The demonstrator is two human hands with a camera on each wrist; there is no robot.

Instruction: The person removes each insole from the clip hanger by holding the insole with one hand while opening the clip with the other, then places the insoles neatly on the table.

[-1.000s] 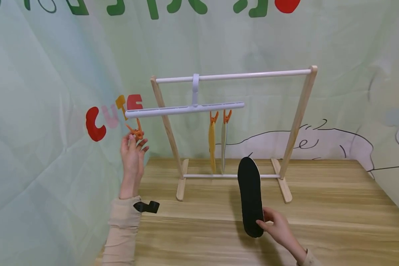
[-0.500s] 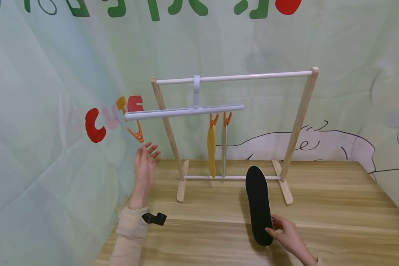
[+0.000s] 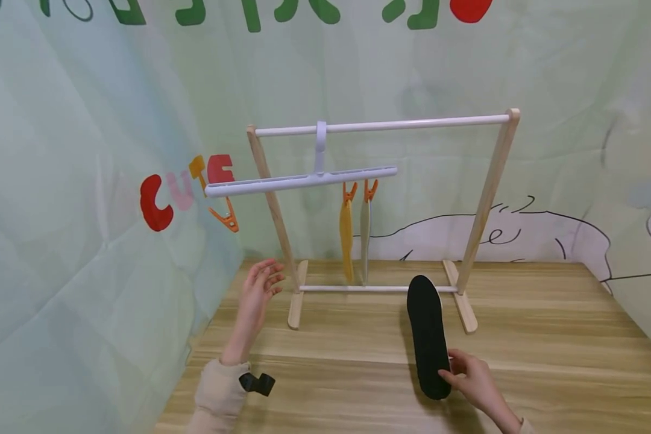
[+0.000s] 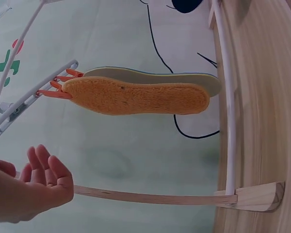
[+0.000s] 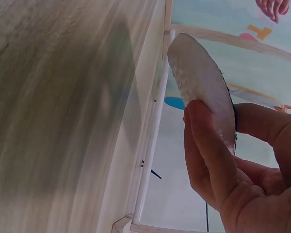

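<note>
In the head view my right hand (image 3: 474,381) pinches the lower end of a shoe insole (image 3: 428,337), its black side toward the head camera. The right wrist view shows that insole's pale fuzzy side (image 5: 206,82) between thumb and fingers. My left hand (image 3: 257,289), fingers loosely bent and holding nothing, is left of the rack's left post. Above it an orange clip (image 3: 229,218) hangs from the left end of a white hanger (image 3: 282,182). Two more orange clips (image 3: 371,190) on the hanger's right half hold an orange-yellow insole (image 4: 136,97) and a grey one (image 4: 203,81).
The hanger hooks over the white top bar (image 3: 412,124) of a wooden rack (image 3: 488,199). The rack stands on a wood-grain table (image 3: 548,349). A printed cloth backdrop (image 3: 87,108) closes in the left side and back.
My left hand has let go of the orange clip, which stays hanging on the hanger, and has moved down and right. My right hand has shifted slightly right with the black insole.
</note>
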